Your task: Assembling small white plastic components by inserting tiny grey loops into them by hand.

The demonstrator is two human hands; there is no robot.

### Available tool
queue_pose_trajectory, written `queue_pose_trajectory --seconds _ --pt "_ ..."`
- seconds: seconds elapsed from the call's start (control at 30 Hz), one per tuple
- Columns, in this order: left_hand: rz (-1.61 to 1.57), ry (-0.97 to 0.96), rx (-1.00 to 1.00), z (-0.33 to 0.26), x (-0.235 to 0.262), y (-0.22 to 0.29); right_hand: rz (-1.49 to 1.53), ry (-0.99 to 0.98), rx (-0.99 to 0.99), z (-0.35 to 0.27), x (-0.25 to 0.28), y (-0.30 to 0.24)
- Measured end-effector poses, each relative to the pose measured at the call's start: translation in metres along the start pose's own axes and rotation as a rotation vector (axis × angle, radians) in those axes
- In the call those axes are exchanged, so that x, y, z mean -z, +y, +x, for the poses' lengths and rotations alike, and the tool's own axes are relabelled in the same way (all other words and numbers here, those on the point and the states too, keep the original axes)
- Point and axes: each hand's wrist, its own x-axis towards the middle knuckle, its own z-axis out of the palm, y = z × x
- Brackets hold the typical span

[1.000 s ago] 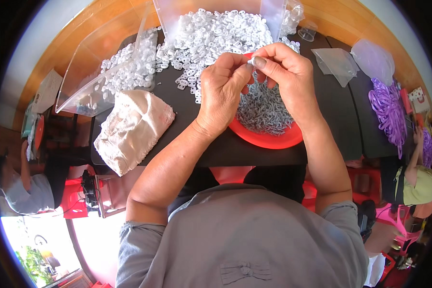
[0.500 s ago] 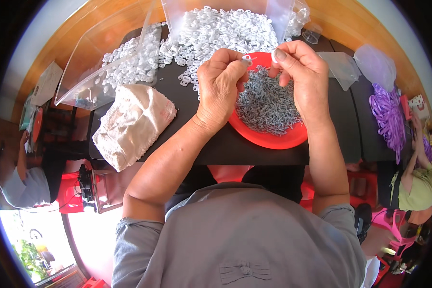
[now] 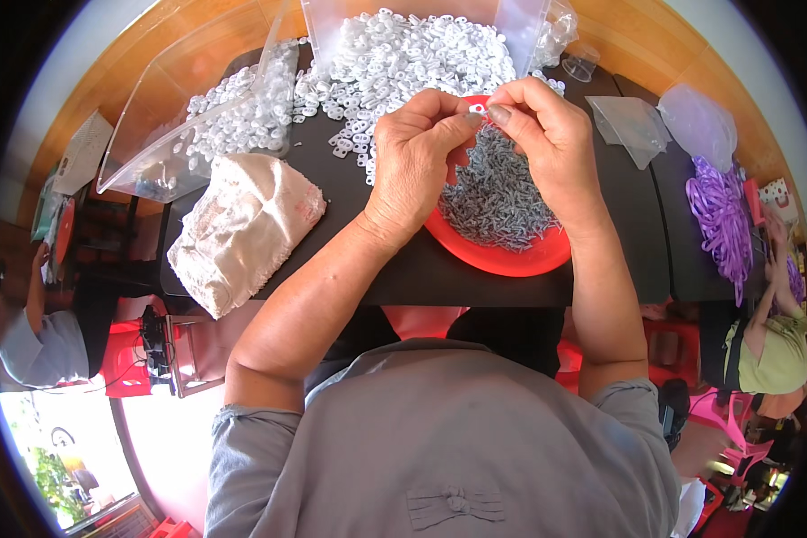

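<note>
My left hand (image 3: 421, 157) pinches a small white plastic piece (image 3: 477, 108) with a hole in it, above the far rim of a red bowl (image 3: 502, 261). From the other side, the fingertips of my right hand (image 3: 551, 134) close in a pinch at the same spot, meeting my left thumb and finger. Exactly what lies between the right fingertips is mostly hidden. Below both hands, the bowl holds a heap of small grey screws (image 3: 498, 202). Behind it spreads a large pile of white plastic pieces (image 3: 412, 56), oval with holes.
At left on the black table (image 3: 332, 247) lie a folded cream cloth (image 3: 247, 224) and a clear bin (image 3: 143, 152) with white pieces. Plastic bags (image 3: 632, 125) and purple ribbon (image 3: 717, 215) are at right. Other people sit at both sides.
My right hand has moved left, bringing its fingertips from a short gap away to meet those of my left hand. The white piece seen under the right thumb is now mostly covered.
</note>
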Motion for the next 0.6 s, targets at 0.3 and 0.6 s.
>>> queue_pose_trajectory --seconds 0.3,0.6 --pt "0.091 -0.033 0.005 0.000 0.003 0.000 -0.031 0.019 0.092 -0.002 -0.004 0.002" --pt "0.007 0.050 -0.028 0.004 0.003 -0.006 0.053 0.031 0.005 -0.005 -0.020 0.009"
